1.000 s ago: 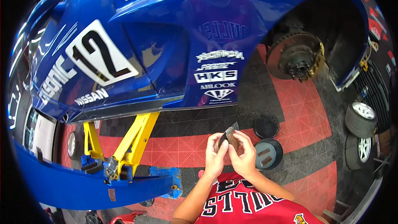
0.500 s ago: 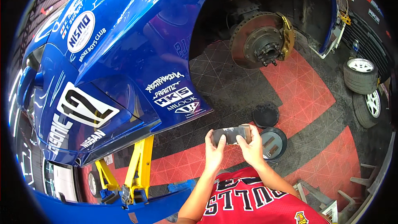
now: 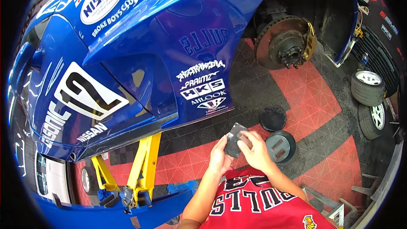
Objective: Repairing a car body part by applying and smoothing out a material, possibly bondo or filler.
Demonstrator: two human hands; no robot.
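Observation:
A flat, dark rectangular brake pad (image 3: 234,141) is held in front of my chest, its long side tilted up and away from me. My left hand (image 3: 219,159) grips its near left side, with the thumb along the edge. My right hand (image 3: 255,152) is closed on its right side, the fingers bent over the face and the thumb below. Just right of my hands stands a round black pan (image 3: 286,141) with two narrow rectangular pieces in it. Behind that lies a second round black pan (image 3: 272,119).
The blue car's side panel (image 3: 169,80) fills the left. In its wheel arch sit a bare brake disc (image 3: 271,46) and a gold caliper (image 3: 310,44). A yellow stand (image 3: 145,167) is under the sill. Two wheels (image 3: 368,89) rest at the right.
The brake pad has turned from lying crosswise to standing lengthwise. My right hand's fingers have come over its face. The view has shifted, so the car sits further right.

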